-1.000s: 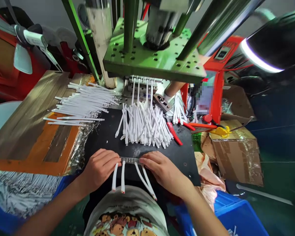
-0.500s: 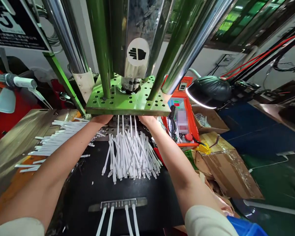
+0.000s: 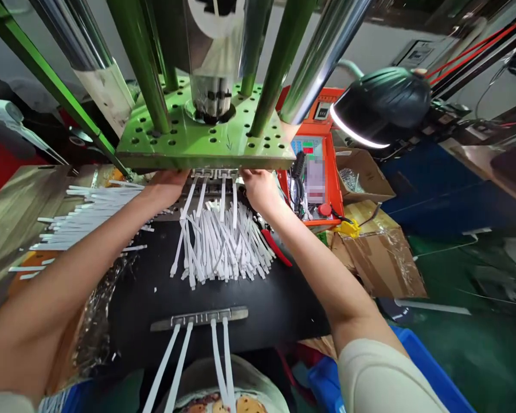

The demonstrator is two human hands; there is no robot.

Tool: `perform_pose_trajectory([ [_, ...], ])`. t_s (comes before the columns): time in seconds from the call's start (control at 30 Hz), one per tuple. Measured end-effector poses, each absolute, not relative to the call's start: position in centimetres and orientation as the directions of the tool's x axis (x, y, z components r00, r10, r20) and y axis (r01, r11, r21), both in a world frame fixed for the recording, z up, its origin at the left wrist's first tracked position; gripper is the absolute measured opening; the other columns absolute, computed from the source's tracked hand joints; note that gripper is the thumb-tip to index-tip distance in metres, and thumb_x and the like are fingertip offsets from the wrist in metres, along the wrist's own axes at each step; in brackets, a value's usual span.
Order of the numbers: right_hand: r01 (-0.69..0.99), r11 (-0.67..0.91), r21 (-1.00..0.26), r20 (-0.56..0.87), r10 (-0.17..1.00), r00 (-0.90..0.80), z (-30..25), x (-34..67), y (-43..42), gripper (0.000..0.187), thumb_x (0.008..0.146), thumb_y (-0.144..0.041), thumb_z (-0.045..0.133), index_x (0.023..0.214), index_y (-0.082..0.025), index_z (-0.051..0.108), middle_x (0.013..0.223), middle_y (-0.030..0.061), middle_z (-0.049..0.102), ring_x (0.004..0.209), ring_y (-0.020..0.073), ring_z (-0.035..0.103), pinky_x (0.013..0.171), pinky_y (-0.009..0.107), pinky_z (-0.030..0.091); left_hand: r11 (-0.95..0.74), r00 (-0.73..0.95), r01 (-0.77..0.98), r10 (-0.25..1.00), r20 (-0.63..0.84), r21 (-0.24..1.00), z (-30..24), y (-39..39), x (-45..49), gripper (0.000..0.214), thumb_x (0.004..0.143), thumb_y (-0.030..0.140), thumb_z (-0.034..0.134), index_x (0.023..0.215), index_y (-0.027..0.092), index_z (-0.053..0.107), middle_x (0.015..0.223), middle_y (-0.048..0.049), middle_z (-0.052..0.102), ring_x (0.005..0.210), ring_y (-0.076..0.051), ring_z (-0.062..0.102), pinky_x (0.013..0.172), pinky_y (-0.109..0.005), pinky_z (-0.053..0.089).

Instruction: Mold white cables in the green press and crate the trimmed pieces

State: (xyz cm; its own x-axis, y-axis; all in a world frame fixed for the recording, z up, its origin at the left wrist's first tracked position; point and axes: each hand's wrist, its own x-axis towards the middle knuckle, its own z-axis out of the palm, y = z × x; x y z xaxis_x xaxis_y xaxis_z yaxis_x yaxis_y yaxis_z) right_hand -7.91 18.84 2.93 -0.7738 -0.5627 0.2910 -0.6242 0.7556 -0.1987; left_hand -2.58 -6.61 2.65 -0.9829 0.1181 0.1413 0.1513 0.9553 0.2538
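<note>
A silver metal fixture [image 3: 215, 173], partly hidden, sits beneath the front edge of the green press plate [image 3: 206, 159], with four slim white strips [image 3: 222, 198] slanting down from it, their lower ends over a loose white pile [image 3: 226, 249]. A slotted grey bar [image 3: 200, 319] lies slightly askew on the black tabletop [image 3: 284, 310], four long white strips [image 3: 179, 367] running nearward in two pairs

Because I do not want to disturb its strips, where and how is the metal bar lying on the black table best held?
Probably by its two bare ends, coming from left and right: the metal bar lies lengthwise across the black table, and four white strips leave its near side between those ends.
</note>
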Motion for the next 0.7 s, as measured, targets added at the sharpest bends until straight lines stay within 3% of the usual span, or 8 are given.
perform_pose_trajectory([
  [0.1, -0.613, 0.760, -0.216, 0.265, -0.558, -0.786, 3.8, -2.0, 24.6, 0.038, 0.087, -0.002, 0.040, 0.109, -0.014, 0.068, 0.100, 0.0123, 0.072, 0.086, 0.0225, 0.067, 0.073, 0.029, 0.049, 0.922, -0.935, 0.293, 0.222, 0.275, 0.252, 2.6, -6.2, 5.1, 0.044, 0.102, 0.021, 0.034, 0.144, 0.010, 0.042, 0.136, -0.0160, 0.053, 0.121, -0.026, 0.056, 0.104, -0.038, 0.047],
  [0.17, -0.596, 0.734, -0.327, 0.249, -0.541, -0.803, 4.4, 2.7, 29.6, 0.033, 0.088, -0.008, 0.045, 0.108, -0.018, 0.069, 0.104, 0.0096, 0.073, 0.090, 0.0222, 0.069, 0.076, 0.029, 0.052, 0.862, -0.891, 0.413, 0.318, 0.323, 0.292, 2.3, -6.2, 11.2, 0.034, 0.102, 0.021, 0.039, 0.130, 0.011, 0.055, 0.121, -0.0118, 0.061, 0.109, -0.020, 0.061, 0.099, -0.029, 0.049],
  [0.27, -0.443, 0.733, -0.516, 0.075, -0.477, -0.876, 5.1, 9.4, 36.9, 0.028, 0.090, -0.022, 0.054, 0.114, -0.025, 0.069, 0.112, 0.0059, 0.073, 0.102, 0.0255, 0.070, 0.085, 0.032, 0.057, 0.774, -0.882, 0.464, 0.450, 0.141, 0.430, 1.5, -6.0, 19.4, 0.030, 0.102, 0.016, 0.037, 0.121, 0.021, 0.060, 0.111, -0.0037, 0.065, 0.102, -0.013, 0.064, 0.088, -0.019, 0.050],
  [0.33, -0.355, 0.765, -0.538, -0.042, -0.444, -0.895, 5.0, 12.9, 40.5, 0.029, 0.088, -0.031, 0.062, 0.116, -0.028, 0.069, 0.112, 0.0044, 0.074, 0.099, 0.0275, 0.072, 0.080, 0.033, 0.060, 0.792, -0.890, 0.423, 0.454, 0.038, 0.439, 0.6, -5.2, 22.9, 0.032, 0.101, 0.020, 0.042, 0.129, 0.024, 0.056, 0.117, -0.0043, 0.063, 0.107, -0.015, 0.062, 0.088, -0.021, 0.051],
  [0.4, -0.333, 0.789, -0.517, -0.079, -0.432, -0.899, 4.5, 15.4, 42.5, 0.033, 0.086, -0.034, 0.065, 0.119, -0.028, 0.069, 0.114, 0.0054, 0.074, 0.100, 0.0296, 0.073, 0.082, 0.036, 0.061, 0.834, -0.905, 0.412, 0.421, 0.058, 0.367, -0.4, -3.9, 24.7, 0.031, 0.099, 0.023, 0.047, 0.129, 0.022, 0.056, 0.115, -0.0068, 0.063, 0.105, -0.020, 0.062, 0.088, -0.028, 0.051],
  [0.53, -0.438, 0.763, -0.476, -0.042, -0.517, -0.855, 2.0, 17.8, 41.6, 0.032, 0.092, -0.022, 0.058, 0.122, -0.025, 0.068, 0.116, 0.0080, 0.073, 0.106, 0.0275, 0.071, 0.091, 0.038, 0.059, 0.881, -0.900, 0.423, 0.383, 0.206, 0.212, -1.9, -2.2, 24.8, 0.020, 0.098, 0.014, 0.044, 0.108, 0.017, 0.060, 0.101, -0.0089, 0.063, 0.095, -0.023, 0.062, 0.083, -0.036, 0.050],
  [0.7, -0.629, 0.652, -0.424, 0.076, -0.666, -0.742, 0.0, 17.7, 34.7, 0.039, 0.090, -0.008, 0.051, 0.124, -0.021, 0.065, 0.122, 0.0125, 0.069, 0.111, 0.0267, 0.065, 0.094, 0.046, 0.056, 0.865, -0.873, 0.456, 0.389, 0.295, 0.210, -0.7, -5.9, 23.9, 0.021, 0.099, 0.016, 0.040, 0.114, 0.017, 0.055, 0.101, -0.0081, 0.065, 0.098, -0.022, 0.062, 0.084, -0.034, 0.051],
])
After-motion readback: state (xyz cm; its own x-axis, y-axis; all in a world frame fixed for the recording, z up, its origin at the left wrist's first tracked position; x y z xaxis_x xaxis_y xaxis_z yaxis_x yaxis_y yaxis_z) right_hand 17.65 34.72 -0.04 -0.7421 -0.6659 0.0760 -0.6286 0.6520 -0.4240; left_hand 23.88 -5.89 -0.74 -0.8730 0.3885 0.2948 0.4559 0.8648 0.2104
